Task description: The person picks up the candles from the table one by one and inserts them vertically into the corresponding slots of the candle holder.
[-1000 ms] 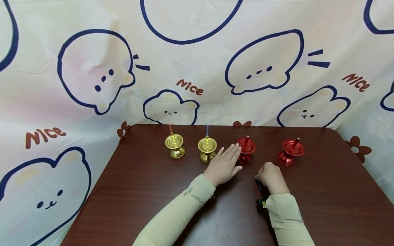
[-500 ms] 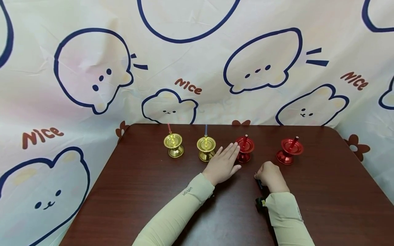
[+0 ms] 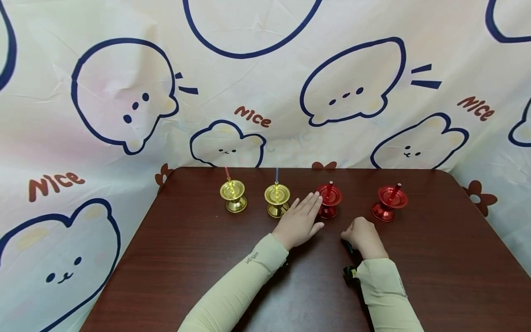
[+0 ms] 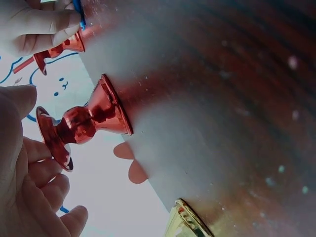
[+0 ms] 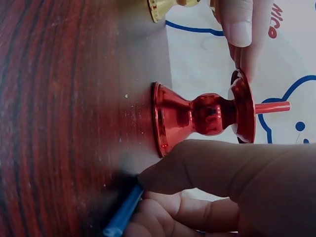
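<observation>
My left hand lies over the left rim of a red metal candle holder, its fingers fairly straight. In the left wrist view those fingers touch the dish of that red holder. My right hand, low over the table in front of the two red holders, pinches a thin blue stick between thumb and fingers. The stick slants down close to the tabletop. A short red tube rises from the dish of the nearer red holder.
Two gold candle holders stand at the left: one bears a pink-red stick, the other a blue stick. Another red holder with a short tube stands at the right. The brown table meets a printed cloth.
The head view has shifted very slightly. Both hands and the candle holders keep practically the same places relative to each other.
</observation>
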Demonstrator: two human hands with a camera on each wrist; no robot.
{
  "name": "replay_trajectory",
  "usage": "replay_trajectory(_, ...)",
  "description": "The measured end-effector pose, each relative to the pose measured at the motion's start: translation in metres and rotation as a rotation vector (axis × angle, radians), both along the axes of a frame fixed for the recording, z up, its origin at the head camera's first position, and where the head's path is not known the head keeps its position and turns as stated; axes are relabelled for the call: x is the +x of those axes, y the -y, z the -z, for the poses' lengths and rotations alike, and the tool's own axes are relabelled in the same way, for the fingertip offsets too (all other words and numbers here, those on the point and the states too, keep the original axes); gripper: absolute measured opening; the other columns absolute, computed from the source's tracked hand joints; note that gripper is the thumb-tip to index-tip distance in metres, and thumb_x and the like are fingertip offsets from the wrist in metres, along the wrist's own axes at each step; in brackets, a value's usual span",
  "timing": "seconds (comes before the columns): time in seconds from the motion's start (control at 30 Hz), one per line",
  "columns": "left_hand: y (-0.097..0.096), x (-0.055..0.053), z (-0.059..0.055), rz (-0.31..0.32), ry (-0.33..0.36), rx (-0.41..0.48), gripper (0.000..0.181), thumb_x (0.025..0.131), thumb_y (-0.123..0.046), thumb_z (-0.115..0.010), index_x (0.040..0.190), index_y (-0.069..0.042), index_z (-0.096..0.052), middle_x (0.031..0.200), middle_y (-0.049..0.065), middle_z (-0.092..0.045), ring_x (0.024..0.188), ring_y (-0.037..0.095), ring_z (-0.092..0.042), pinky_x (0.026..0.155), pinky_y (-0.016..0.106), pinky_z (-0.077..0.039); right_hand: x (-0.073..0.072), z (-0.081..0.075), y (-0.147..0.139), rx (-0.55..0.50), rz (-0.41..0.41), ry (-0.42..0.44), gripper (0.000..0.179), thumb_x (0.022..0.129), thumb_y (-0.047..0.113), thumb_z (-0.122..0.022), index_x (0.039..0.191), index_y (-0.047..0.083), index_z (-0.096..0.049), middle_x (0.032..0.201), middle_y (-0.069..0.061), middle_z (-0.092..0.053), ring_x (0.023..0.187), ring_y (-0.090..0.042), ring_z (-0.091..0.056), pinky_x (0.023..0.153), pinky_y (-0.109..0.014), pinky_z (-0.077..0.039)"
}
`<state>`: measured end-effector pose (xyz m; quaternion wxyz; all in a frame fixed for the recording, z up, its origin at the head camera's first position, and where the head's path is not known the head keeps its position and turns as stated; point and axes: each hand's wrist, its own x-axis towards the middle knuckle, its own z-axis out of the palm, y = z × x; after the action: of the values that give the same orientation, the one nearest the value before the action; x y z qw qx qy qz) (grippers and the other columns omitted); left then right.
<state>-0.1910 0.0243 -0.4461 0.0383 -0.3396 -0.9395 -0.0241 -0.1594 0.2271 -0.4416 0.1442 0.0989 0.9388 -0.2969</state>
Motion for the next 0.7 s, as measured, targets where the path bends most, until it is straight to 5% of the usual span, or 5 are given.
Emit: replay_trajectory(0.7, 0.0000, -0.0010, -0.0011, -0.001, 0.009, -0.024, 0.069, 0.108, -0.048, -0.041, 0.163, -0.010, -0.022, 0.168, 0.005, -0.020, 0.155, 0.019, -0.015, 0.123, 0.042, -0.021, 0.0002, 0.0006, 0.0011, 0.001, 0.009, -0.064, 0.033, 0.090, 0.016, -0.068, 0.059, 0.006, -0.061, 0.055, -0.002, -0.056, 0.055, -0.017, -0.054, 0.052, -0.029, -0.043)
